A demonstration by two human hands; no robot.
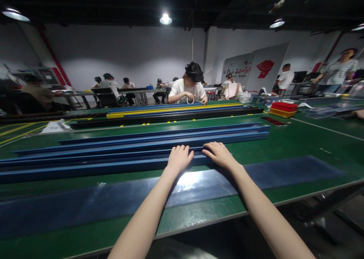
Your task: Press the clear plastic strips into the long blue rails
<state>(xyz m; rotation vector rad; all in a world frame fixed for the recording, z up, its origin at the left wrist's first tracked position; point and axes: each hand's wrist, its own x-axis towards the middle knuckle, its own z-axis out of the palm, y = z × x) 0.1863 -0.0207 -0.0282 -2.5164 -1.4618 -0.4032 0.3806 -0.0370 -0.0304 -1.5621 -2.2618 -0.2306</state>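
Observation:
My left hand [179,158] lies over the nearest long blue channel strip [85,168], fingers bent across its far edge and thumb on the near side. A short way to the right, my right hand [220,154] grips the same strip near its right end, thumb and fingers at its upper edge. The fingertips of both hands are partly hidden behind the strip. Just beyond lie several more blue channel strips [165,132], roughly parallel. Under my forearms, a long clear bluish plastic sheet [295,170] lies flat on the green table [321,137] and reflects a lamp.
Across the table, a co-worker [186,88] handles a white ring-shaped thing beside yellow strips [127,115] and black strips [93,124]. Red and yellow bins [283,109] and a dark red flat object [273,121] are at right. The table's front edge [204,224] runs below my forearms.

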